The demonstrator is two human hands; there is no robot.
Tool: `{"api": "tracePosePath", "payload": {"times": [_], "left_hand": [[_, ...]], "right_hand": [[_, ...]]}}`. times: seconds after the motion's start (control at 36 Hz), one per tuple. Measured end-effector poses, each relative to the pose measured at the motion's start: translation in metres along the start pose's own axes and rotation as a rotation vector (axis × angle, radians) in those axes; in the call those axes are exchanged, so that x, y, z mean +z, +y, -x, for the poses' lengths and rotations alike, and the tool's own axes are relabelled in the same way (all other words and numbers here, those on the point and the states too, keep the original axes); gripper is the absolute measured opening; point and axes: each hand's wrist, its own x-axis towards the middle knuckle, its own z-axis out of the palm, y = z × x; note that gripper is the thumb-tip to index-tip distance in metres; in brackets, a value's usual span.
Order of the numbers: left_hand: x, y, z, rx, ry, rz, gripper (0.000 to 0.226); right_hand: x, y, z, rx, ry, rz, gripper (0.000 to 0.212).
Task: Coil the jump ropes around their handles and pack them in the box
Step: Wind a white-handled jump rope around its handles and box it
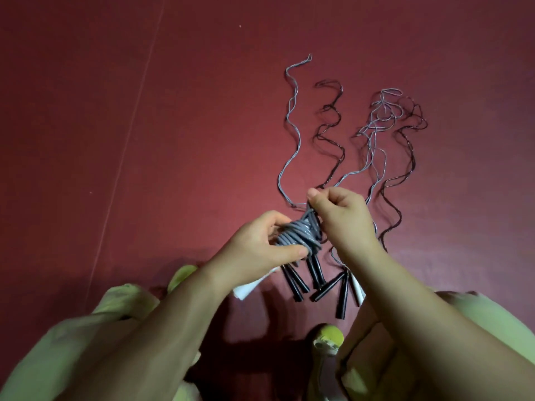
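Observation:
My left hand grips a bundle of grey jump rope coiled around its handles. My right hand pinches the loose grey strand just above the coil. That strand trails away over the red floor. Several other grey and dark ropes lie stretched out in wavy lines to the right. Their black handles lie on the floor below my hands, with one white handle among them. No box can be seen.
The red floor has a pale seam running diagonally on the left. A white flat piece lies under my left wrist. My knees in pale green cloth and my feet fill the lower edge.

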Motion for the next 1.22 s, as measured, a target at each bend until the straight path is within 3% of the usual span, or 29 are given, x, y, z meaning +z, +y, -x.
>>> {"api": "tracePosePath", "payload": {"times": [0.08, 0.19, 0.33, 0.47, 0.58, 0.64, 0.72, 0.81, 0.86, 1.0, 1.11, 1.22], "left_hand": [[0.006, 0.001, 0.004, 0.002, 0.011, 0.092, 0.039], [0.032, 0.014, 0.02, 0.029, 0.084, 0.165, 0.027], [0.094, 0.049, 0.028, 0.152, 0.117, 0.266, 0.023], [0.187, 0.08, 0.028, 0.165, 0.031, 0.235, 0.047], [0.27, 0.078, 0.025, 0.099, -0.124, -0.042, 0.065], [0.307, 0.063, 0.019, 0.069, -0.213, -0.132, 0.076], [0.354, 0.039, 0.008, 0.033, -0.349, -0.358, 0.065], [0.392, 0.009, 0.001, -0.073, -0.474, -0.718, 0.071], [0.41, -0.01, -0.004, -0.133, -0.517, -0.898, 0.071], [0.436, -0.052, -0.02, -0.179, -0.611, -1.179, 0.066], [0.435, -0.079, -0.031, -0.239, -0.678, -1.243, 0.071], [0.435, -0.089, -0.04, -0.285, -0.724, -1.24, 0.073]], "right_hand": [[-0.013, -0.006, 0.007, 0.06, -0.088, -0.118, 0.034], [-0.05, -0.017, 0.036, 0.118, -0.022, -0.25, 0.029], [-0.099, -0.006, 0.095, 0.14, 0.058, -0.398, 0.038], [-0.158, 0.024, 0.142, 0.172, 0.182, -0.603, 0.043], [-0.204, 0.058, 0.173, 0.132, 0.293, -0.634, 0.033], [-0.224, 0.082, 0.188, 0.165, 0.393, -0.638, 0.043], [-0.251, 0.126, 0.211, 0.263, 0.53, -0.646, 0.06], [-0.273, 0.18, 0.231, 0.379, 0.65, -0.545, 0.036], [-0.282, 0.221, 0.244, 0.473, 0.659, -0.552, 0.023], [-0.281, 0.322, 0.267, 0.823, 0.653, -0.576, 0.035], [-0.277, 0.377, 0.266, 1.013, 0.632, -0.53, 0.034], [-0.287, 0.406, 0.246, 1.091, 0.599, -0.388, 0.024]]}}
